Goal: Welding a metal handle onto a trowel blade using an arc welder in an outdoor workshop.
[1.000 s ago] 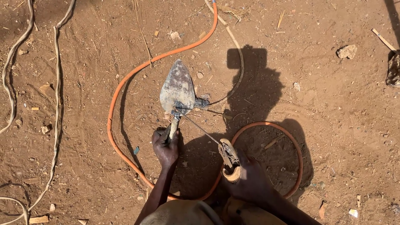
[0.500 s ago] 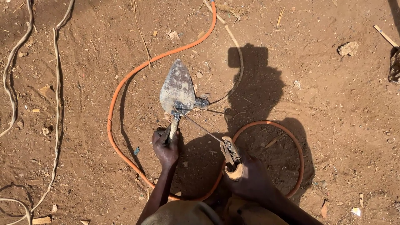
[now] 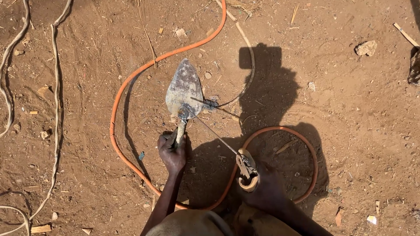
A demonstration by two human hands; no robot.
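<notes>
My left hand (image 3: 173,151) grips the short handle of a worn grey metal trowel (image 3: 183,89), whose pointed blade lies flat on the dirt, tip away from me. My right hand (image 3: 267,192) is shut on a welding electrode holder (image 3: 246,168). A thin rod (image 3: 210,128) runs from the holder up and left to the trowel's neck, where the blade meets the handle. A small clamp (image 3: 211,104) with a pale cable lies just right of the blade. My right hand is in my own shadow.
An orange cable (image 3: 131,78) loops over the dirt around the trowel and circles to the right (image 3: 306,144). Pale cables (image 3: 56,109) run down the left side. Stones (image 3: 365,48), wood chips and straw are scattered about. A dark object (image 3: 414,65) sits at the right edge.
</notes>
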